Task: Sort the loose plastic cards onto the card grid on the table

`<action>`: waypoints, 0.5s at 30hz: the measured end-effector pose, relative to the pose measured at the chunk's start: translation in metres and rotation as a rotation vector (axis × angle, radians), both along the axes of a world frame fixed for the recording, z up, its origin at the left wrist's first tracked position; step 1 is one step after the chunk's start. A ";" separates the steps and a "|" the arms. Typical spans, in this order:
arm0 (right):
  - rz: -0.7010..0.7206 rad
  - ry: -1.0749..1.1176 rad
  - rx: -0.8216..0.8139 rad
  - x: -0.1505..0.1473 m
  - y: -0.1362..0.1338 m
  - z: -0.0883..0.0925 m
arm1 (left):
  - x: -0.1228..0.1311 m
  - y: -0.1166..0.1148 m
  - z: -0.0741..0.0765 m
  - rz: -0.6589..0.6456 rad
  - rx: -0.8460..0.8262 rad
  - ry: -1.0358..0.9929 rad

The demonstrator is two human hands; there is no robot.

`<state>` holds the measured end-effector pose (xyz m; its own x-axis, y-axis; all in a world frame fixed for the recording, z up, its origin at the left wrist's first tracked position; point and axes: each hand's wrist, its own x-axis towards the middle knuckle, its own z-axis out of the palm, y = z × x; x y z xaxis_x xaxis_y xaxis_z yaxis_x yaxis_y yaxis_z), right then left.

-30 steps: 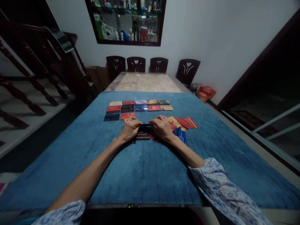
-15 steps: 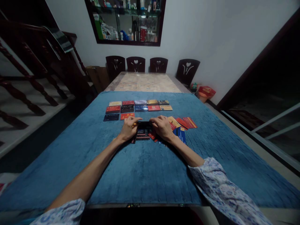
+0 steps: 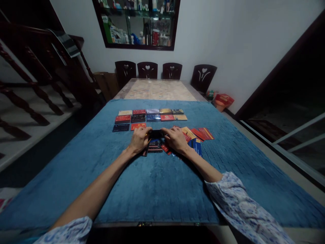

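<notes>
Between both hands is a black card (image 3: 156,134), gripped at its two short ends; whether it is a single card or a small stack I cannot tell. My left hand (image 3: 138,139) is closed on its left end, and my right hand (image 3: 176,139) pinches the right end. Under and in front of the hands lie loose cards, among them a dark striped card (image 3: 154,147). A blue card (image 3: 196,145) and several red cards (image 3: 206,133) spread out by my right wrist. An orange-red card (image 3: 137,126) lies just behind my left hand, beside a dark navy card (image 3: 121,127).
Beyond the hands, several cards stand in neat rows or piles, such as a red one (image 3: 123,119) and a gold one (image 3: 166,110). A blue cloth (image 3: 152,189) covers the near part of the table. Dark chairs (image 3: 147,70) line the far end.
The black card has tilted a little, so more of its face shows. Both hands stay nearly in place, and the cards on the cloth lie as before.
</notes>
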<state>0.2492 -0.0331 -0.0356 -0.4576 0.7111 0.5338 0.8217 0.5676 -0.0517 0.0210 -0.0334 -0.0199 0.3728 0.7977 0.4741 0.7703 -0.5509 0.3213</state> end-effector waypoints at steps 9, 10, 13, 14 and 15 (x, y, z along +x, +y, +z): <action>0.006 -0.064 -0.049 -0.001 0.001 0.003 | 0.004 0.000 0.003 0.035 0.015 0.070; 0.007 -0.069 -0.058 -0.001 0.000 0.004 | 0.005 0.000 0.003 0.034 0.012 0.063; 0.013 -0.074 -0.073 0.001 0.000 0.007 | 0.006 0.000 0.002 0.023 0.001 0.044; 0.016 -0.070 -0.075 0.002 0.001 0.008 | 0.007 0.000 0.002 0.019 -0.004 0.041; 0.018 -0.067 -0.078 0.003 0.001 0.009 | 0.007 0.000 0.001 0.015 -0.008 0.040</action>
